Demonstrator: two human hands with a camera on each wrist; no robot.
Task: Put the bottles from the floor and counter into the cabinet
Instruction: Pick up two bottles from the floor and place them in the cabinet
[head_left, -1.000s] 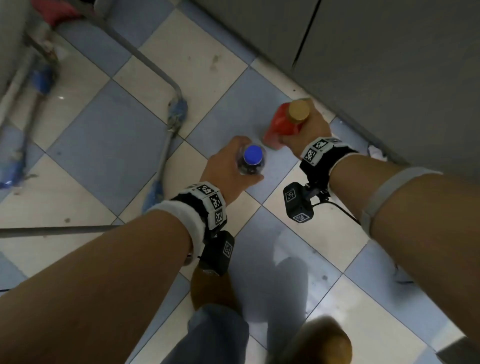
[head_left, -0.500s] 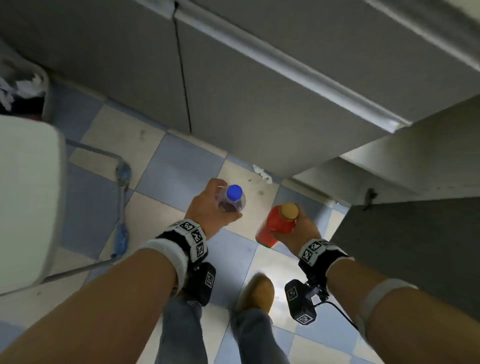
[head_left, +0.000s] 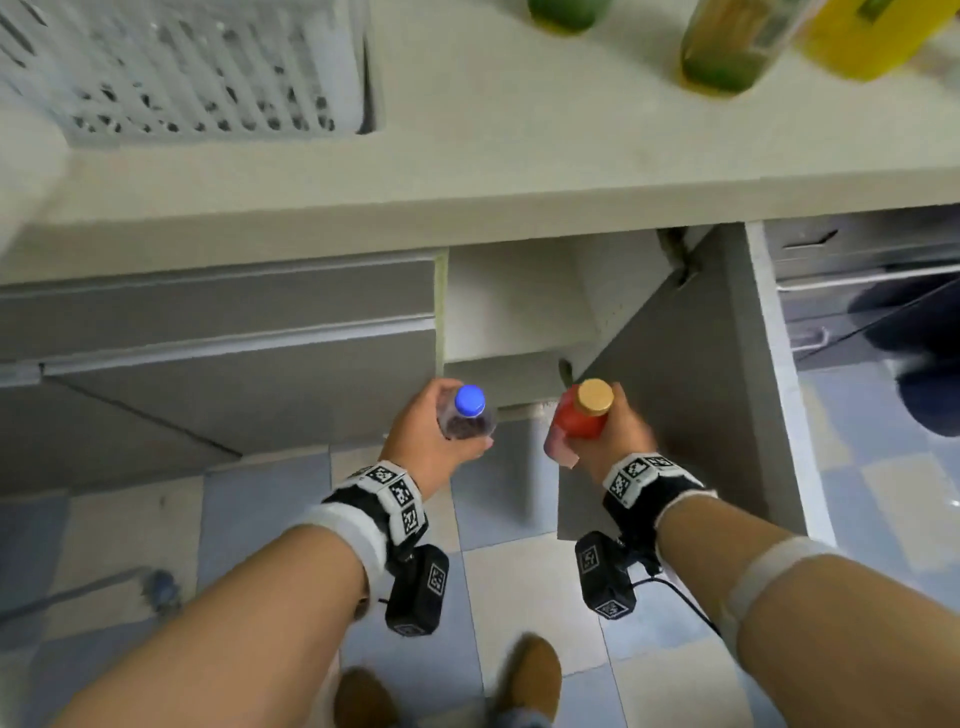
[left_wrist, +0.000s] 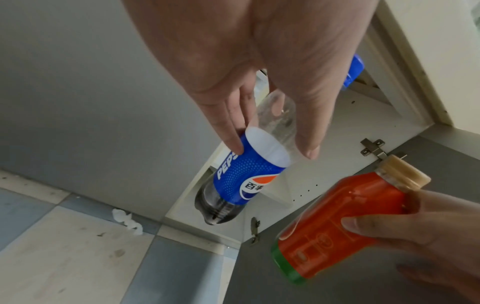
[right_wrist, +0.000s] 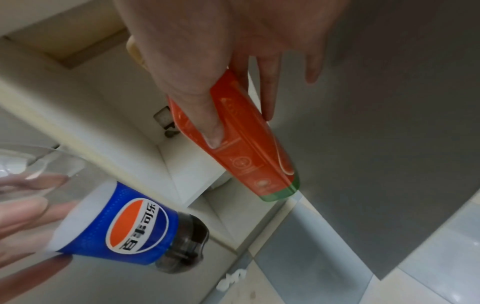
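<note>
Both hands hold bottles upright before the open grey cabinet (head_left: 519, 312): left hand (head_left: 426, 441) grips a blue-capped clear plastic cola bottle (head_left: 467, 415), nearer the opening; right hand (head_left: 618, 441) grips a red juice bottle (head_left: 579, 423).

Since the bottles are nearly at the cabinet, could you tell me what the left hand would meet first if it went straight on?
Probably nothing at once: the left hand, holding the Pepsi bottle, points into the open cabinet; its white interior would likely come first, though depth is unclear.

Both hands rose from floor level to the open cabinet (head_left: 509, 312). The cola bottle (head_left: 466, 415) and red bottle (head_left: 582, 415) came up with them. Counter (head_left: 519, 171) entered view.
</note>
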